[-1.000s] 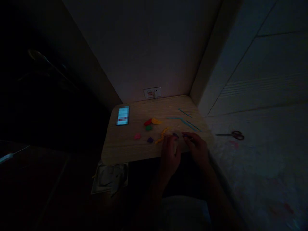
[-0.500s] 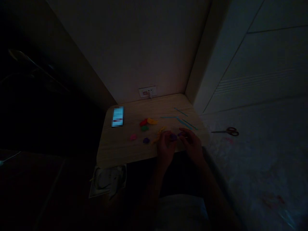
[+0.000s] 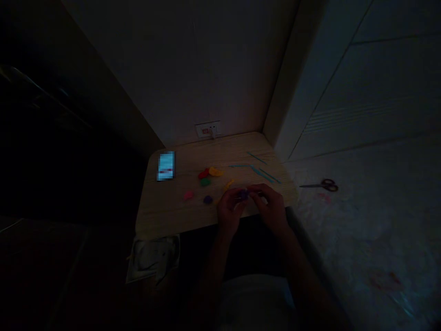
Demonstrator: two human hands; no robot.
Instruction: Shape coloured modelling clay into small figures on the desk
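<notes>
Close to the table's front edge, my left hand [image 3: 230, 210] is closed round a small purple lump of modelling clay [image 3: 244, 195]. The fingertips of my right hand [image 3: 270, 204] pinch at that same lump from the right. Left of my hands lies another purple clay piece [image 3: 207, 199], with a pink piece [image 3: 188, 195] farther left. A yellow clay strip [image 3: 228, 185] lies just beyond my left hand, partly hidden by it. Red [image 3: 203, 174], orange [image 3: 215, 172] and green [image 3: 205, 182] clay pieces sit together behind. The dim light hides fine detail.
Thin blue-green modelling tools [image 3: 263, 174] lie at the right of the wooden table [image 3: 155, 216]. A lit phone [image 3: 166, 166] lies at the left. Scissors [image 3: 327, 185] rest on the pale surface to the right. A wall socket [image 3: 207, 130] holds a plug. A tray-like object [image 3: 132, 271] stands below left.
My hands have come together: the purple bit in my right fingers, earlier apart from the one in my left hand, now meets it. The whole view has shifted slightly.
</notes>
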